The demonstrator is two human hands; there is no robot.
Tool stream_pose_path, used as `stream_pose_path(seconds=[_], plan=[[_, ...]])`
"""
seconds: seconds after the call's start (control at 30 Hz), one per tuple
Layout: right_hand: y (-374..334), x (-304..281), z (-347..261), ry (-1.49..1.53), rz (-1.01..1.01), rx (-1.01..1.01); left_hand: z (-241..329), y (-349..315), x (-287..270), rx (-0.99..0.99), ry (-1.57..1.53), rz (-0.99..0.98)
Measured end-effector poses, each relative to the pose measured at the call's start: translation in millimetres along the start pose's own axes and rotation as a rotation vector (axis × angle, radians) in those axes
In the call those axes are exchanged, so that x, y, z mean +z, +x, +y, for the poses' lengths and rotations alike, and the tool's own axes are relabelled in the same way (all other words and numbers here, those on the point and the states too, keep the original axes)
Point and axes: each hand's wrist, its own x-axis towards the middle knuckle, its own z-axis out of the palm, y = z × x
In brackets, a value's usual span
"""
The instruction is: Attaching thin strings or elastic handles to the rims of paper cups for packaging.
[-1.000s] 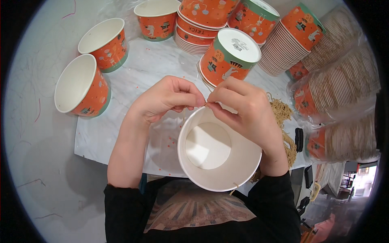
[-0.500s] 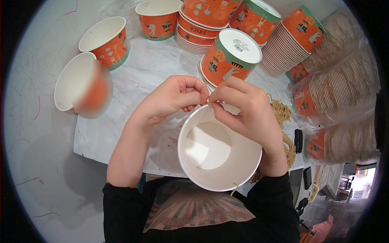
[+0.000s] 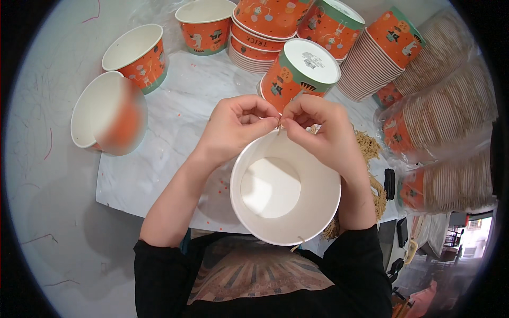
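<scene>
A white-lined paper bucket (image 3: 317, 193) sits in front of me, its mouth tilted up toward me. At its far rim my left hand (image 3: 236, 126) and my right hand (image 3: 321, 126) meet, fingertips nearly touching. Both are closed in a pinch on a thin tan cord (image 3: 279, 125) that shows at the rim between them. Most of that cord is hidden by the fingers. On the near rim a short bit of cord (image 3: 300, 242) passes through the wall. Bunches of tan cord (image 3: 368, 147) lie beyond my right wrist.
Orange and green buckets stand about: an upturned one (image 3: 302, 74) just behind my hands, a tall nested stack (image 3: 371, 66) at far right, and upright ones (image 3: 140, 58) at left. Bagged stacks (image 3: 440, 122) line the right edge. A black object (image 3: 389, 184) lies near the cords.
My hands have come closer together at the far rim, the left shifting right and the right turning slightly. The bucket has moved up slightly, and cord now shows between the fingertips.
</scene>
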Motion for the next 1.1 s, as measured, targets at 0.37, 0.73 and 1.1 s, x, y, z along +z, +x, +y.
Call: stream_pose_path(seconds=[0.37, 0.73, 1.1], plan=[[8.9, -6.8, 19.9, 0.369, -0.152, 0.312, -4.0, 0.5, 0.8, 0.074, 0.051, 0.053], [10.5, -4.1, 22.1, 0.441, -0.122, 0.39, -2.5, 2.8, -1.2, 0.064, 0.066, 0.067], [6.0, -1.4, 12.6, 0.336, -0.156, 0.35, -1.4, 1.7, -1.2, 0.048, 0.064, 0.086]])
